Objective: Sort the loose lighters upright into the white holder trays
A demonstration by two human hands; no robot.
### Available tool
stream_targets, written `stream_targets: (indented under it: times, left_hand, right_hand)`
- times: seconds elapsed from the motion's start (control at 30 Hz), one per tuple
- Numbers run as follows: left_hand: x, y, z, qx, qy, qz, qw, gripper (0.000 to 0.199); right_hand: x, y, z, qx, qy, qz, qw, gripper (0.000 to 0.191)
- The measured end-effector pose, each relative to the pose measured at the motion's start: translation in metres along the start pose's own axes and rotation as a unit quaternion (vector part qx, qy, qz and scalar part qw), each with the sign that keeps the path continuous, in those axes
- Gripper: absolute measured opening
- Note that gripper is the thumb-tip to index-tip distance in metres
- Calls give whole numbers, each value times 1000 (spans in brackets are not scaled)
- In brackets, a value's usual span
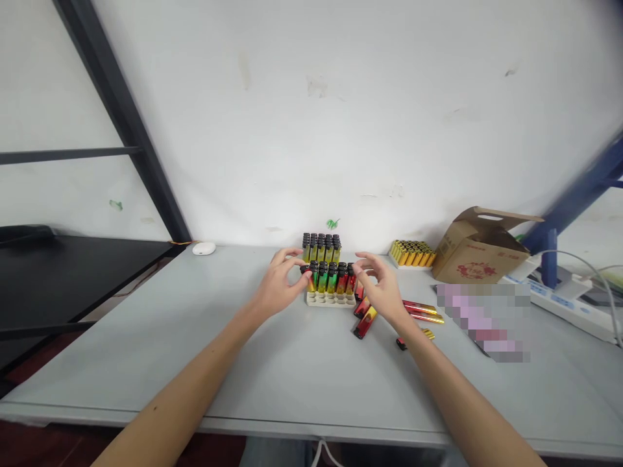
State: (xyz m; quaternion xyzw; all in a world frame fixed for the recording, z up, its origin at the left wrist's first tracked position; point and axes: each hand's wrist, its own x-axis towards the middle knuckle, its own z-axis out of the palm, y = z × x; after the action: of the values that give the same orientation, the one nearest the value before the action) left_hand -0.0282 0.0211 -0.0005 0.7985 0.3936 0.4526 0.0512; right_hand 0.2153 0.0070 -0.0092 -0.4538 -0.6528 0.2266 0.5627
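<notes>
A pale tray (331, 301) in the middle of the table holds upright lighters (332, 279), green, yellow and red with black tops. At its left end, my left hand (281, 284) pinches a lighter (309, 280) between thumb and index finger. My right hand (380, 285) is at the tray's right end, its curled thumb and index finger near a red lighter; whether they grip it is unclear. Behind the tray stands a block of yellow lighters (322, 249) with black tops. Loose red and yellow lighters (366, 322) lie beside and below my right hand.
Yellow cylinders (413, 253) stand in a tray at the back right, beside an open cardboard box (479, 250). Farther right are a pixelated flat item (479, 321) and a power strip (569, 305). A white case (203, 248) sits at the back left.
</notes>
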Motion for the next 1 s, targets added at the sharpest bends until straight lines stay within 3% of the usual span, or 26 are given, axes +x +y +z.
stream_targets:
  times: [0.17,0.37,0.53,0.7,0.83,1.0]
  left_hand:
    - [-4,-7,3,44,-57,20,997,13]
    - [-5,-8,7,42,-64,32,997,17]
    - [-4,-9,7,29,-71,25,997,19]
    - [-5,-9,9,35,-90,29,995,20]
    - [-6,-10,11,49,-70,56,995,15]
    - [-6,-9,12,45,-28,58,997,18]
  right_hand:
    - [9,10,-14,-49,64,17,997,26]
    - [17,24,-29,-93,133,30,986,28]
    - [19,34,-34,-94,151,40,983,28]
    - [18,32,-31,-113,136,27,984,28]
    - [19,39,-30,-142,104,21,984,26]
    - [17,58,-32,-255,-48,-20,965,32]
